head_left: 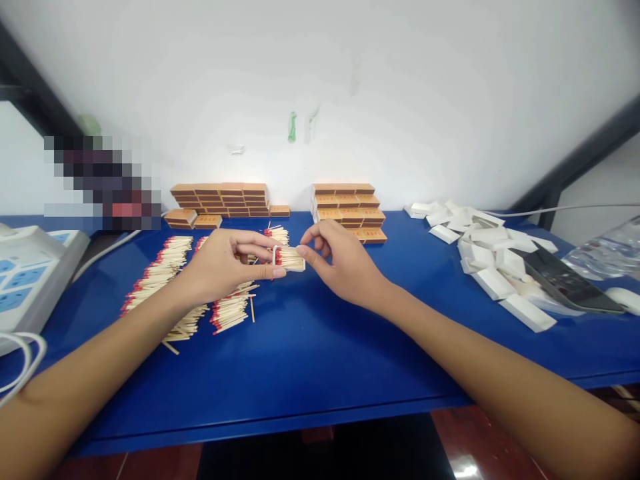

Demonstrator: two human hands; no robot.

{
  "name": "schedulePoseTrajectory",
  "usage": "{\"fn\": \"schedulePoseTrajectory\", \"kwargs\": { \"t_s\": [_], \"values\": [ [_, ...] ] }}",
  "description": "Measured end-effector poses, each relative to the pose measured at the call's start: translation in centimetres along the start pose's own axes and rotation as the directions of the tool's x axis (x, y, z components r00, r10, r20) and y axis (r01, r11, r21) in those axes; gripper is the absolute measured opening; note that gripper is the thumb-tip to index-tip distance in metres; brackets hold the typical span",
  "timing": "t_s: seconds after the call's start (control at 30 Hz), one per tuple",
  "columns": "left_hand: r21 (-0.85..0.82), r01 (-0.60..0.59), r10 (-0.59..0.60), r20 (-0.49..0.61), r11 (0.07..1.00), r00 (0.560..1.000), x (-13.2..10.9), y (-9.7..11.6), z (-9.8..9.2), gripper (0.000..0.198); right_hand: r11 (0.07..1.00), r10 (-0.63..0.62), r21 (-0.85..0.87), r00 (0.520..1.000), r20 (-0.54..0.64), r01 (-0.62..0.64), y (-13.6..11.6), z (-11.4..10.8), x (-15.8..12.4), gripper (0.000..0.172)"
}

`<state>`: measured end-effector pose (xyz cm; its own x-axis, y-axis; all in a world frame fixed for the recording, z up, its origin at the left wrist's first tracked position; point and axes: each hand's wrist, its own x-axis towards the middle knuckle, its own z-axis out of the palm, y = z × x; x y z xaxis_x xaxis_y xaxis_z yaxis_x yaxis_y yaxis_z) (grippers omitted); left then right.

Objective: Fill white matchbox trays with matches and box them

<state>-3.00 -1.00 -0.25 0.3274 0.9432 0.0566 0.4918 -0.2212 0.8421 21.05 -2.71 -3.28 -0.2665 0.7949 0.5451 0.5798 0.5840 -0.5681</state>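
Note:
A small white matchbox tray (299,267) full of red-tipped matches (289,257) is held above the table by my left hand (225,263), thumb in front and fingers behind. The match heads point left. My right hand (340,257) is at the tray's right end, thumb and forefinger pinched close together at the plain ends of the matches. Below and left of my left hand lie loose matches (230,313) in a row. A longer row of matches (160,273) lies farther left, and a small bunch (278,233) shows behind the tray.
Closed matchboxes (220,199) are stacked against the wall at left, with another stepped stack (350,200) at centre right. White empty trays (490,240) are heaped at right beside a dark phone (565,280). A white power strip (40,273) and cables occupy the left side.

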Motion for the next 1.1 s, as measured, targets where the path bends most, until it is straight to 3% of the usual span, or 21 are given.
{"fn": "schedulePoseTrajectory", "kwargs": {
  "t_s": [0.1, 0.2, 0.3, 0.37, 0.63, 1.1],
  "values": [
    [-0.032, -0.005, 0.005, -0.001, 0.999, 1.0, 0.0, 0.3, -0.2, 0.055, 0.996, 0.049, 0.079, 0.999, -0.012, -0.048, 0.1, 0.3, 0.0, 0.008],
    [-0.054, -0.021, 0.017, -0.083, 0.998, 0.996, 0.1, 0.4, -0.7, 0.051, 0.994, 0.066, 0.089, 0.997, -0.032, -0.063, 0.2, 0.7, 0.0, 0.009],
    [0.007, -0.057, 0.057, -0.221, 0.998, 0.974, 0.3, 0.1, -1.3, 0.051, 1.0, 0.031, -0.002, 0.997, 0.07, -0.031, 0.6, 1.1, -0.2, 0.005],
    [0.041, -0.081, 0.088, -0.254, 0.996, 0.963, 0.5, -0.3, -1.6, 0.05, 0.998, -0.006, -0.061, 0.986, 0.169, 0.017, 0.8, 1.5, -0.4, 0.003],
    [0.055, -0.083, 0.093, -0.199, 0.995, 0.976, 0.7, -0.7, -1.2, 0.043, 0.986, -0.073, -0.123, 0.959, 0.275, 0.11, 0.6, 2.2, -0.2, 0.006],
    [0.069, -0.073, 0.086, -0.209, 0.995, 0.974, 0.5, 0.0, -1.1, 0.05, 0.987, -0.105, -0.092, 0.955, 0.278, 0.135, 0.3, 2.2, -0.6, 0.008]
  ]
}}
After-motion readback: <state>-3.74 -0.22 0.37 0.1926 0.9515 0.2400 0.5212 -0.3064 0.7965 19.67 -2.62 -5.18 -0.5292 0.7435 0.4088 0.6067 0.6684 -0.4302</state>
